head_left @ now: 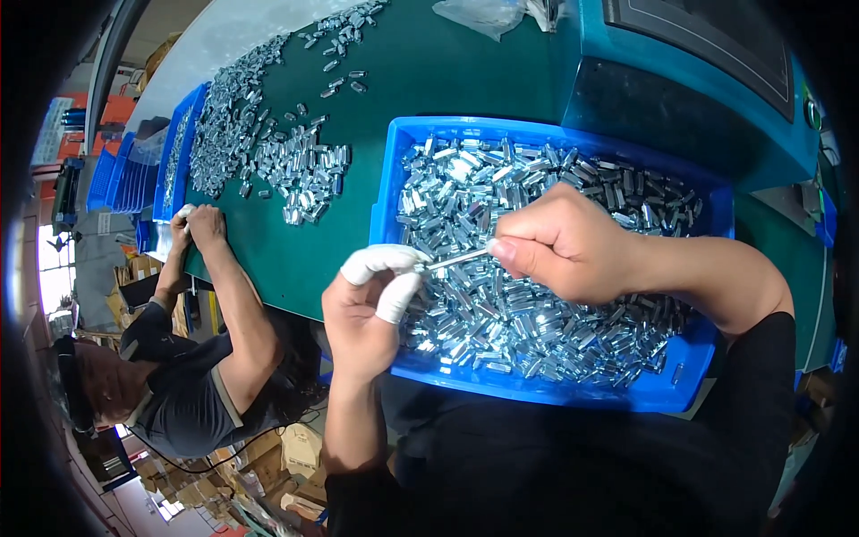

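My left hand (360, 315), with white coverings on thumb and forefinger, pinches a small silvery hex standoff (421, 268) that its fingertips partly hide. Closed in a fist, my right hand (573, 246) grips a thin metal rod (461, 258). The rod's far end meets the standoff at my left fingertips; whether it goes inside, I cannot tell. Both hands are above a blue plastic bin (383, 215), which holds a deep layer of loose hex standoffs (528, 327).
More standoffs lie heaped on the green tabletop (429, 67) at the far left. A co-worker's hands (204, 225) are by that heap's near edge, beside a smaller blue bin (182, 157). A teal machine (662, 98) stands behind the large bin, and a clear plastic bag (483, 13) lies at the back.
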A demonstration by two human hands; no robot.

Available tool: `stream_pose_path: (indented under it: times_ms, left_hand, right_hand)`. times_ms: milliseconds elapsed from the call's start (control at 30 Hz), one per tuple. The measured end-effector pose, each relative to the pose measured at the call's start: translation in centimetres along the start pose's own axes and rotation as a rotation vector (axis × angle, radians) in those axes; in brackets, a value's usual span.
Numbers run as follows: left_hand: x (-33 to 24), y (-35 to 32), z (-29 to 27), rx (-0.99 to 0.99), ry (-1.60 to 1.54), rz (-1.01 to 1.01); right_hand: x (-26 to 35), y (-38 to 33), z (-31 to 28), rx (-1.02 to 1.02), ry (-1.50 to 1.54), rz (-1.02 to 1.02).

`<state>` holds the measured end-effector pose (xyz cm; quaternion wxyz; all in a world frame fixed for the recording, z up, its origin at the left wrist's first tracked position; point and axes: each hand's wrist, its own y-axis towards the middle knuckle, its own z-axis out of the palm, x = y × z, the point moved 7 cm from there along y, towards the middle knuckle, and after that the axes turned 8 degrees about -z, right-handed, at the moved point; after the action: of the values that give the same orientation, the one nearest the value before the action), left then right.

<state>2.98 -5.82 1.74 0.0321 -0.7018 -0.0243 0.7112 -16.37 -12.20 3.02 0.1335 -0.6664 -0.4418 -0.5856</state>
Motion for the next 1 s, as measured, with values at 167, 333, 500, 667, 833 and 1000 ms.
stream_pose_path:
  times_ms: [167, 333, 500, 667, 833, 1000]
  left_hand:
    - [-0.1, -0.6, 2.0, 0.024, 0.172, -0.067]
    - [0.9, -0.4, 3.5, 0.105, -0.044, -0.203]
    - [1.2, -0.2, 4.7, 0.155, -0.213, -0.168]
    - [1.0, -0.9, 5.4, 0.100, -0.075, -0.086]
    - [-2.0, -1.8, 5.3, -0.109, 0.277, 0.463]
    - [-2.1, -1.6, 5.0, -0.130, 0.268, 0.472]
  right_hand:
    - [0.2, -0.2, 0.8, 0.069, -0.155, -0.060]
    - [1.7, 0.0, 1.0, 0.118, -0.367, -0.171]
    - [2.4, -0.3, 0.9, 0.117, -0.321, -0.243]
    - [1.7, 0.1, 1.9, 0.150, -0.180, -0.072]
    - [-0.9, -1.7, 1.9, 0.090, 0.206, 0.292]
    - [-1.5, -2.0, 1.9, 0.040, 0.292, 0.398]
